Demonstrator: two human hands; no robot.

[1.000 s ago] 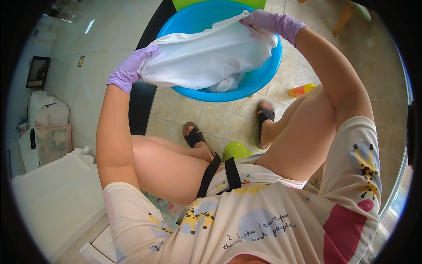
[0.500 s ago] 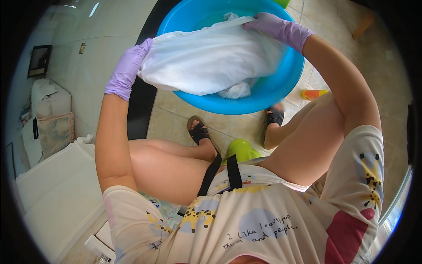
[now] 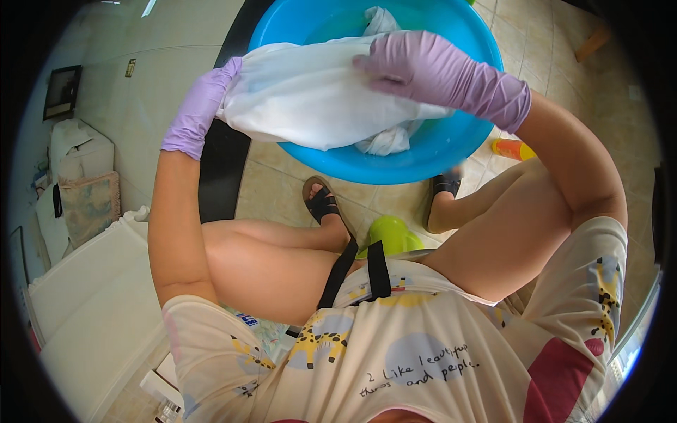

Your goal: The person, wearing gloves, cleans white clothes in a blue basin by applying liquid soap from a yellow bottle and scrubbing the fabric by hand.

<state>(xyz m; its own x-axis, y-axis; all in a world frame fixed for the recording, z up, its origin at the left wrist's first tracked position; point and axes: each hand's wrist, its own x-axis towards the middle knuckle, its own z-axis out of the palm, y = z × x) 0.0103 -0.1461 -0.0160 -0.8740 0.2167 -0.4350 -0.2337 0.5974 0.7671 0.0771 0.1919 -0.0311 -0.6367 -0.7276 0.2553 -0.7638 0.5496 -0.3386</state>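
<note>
A wet white cloth [image 3: 303,95] is stretched over the near left part of a large blue basin [image 3: 352,170]. My left hand [image 3: 201,106], in a purple glove, is closed on its left end, just outside the basin's rim. Above the right part of the cloth is my right hand [image 3: 423,74], gloved alike, with its fingers curled together on the fabric; the fingertips are slightly blurred. Bunched parts of white cloth [image 3: 388,141] lie lower in the basin. Water [image 3: 342,28] shows at the far side.
Below the basin, a light green plastic object [image 3: 390,236] stands between my sandalled feet. A yellow and orange container [image 3: 513,149] lies on the tiled floor [image 3: 282,169] to the right. A white piece of furniture [image 3: 92,296] is at my left, beside a pale wall [image 3: 176,42].
My right hand has moved left and nearer to me over the cloth, from its far right edge. The cloth's right part has dropped and gathered. My left hand has barely moved.
</note>
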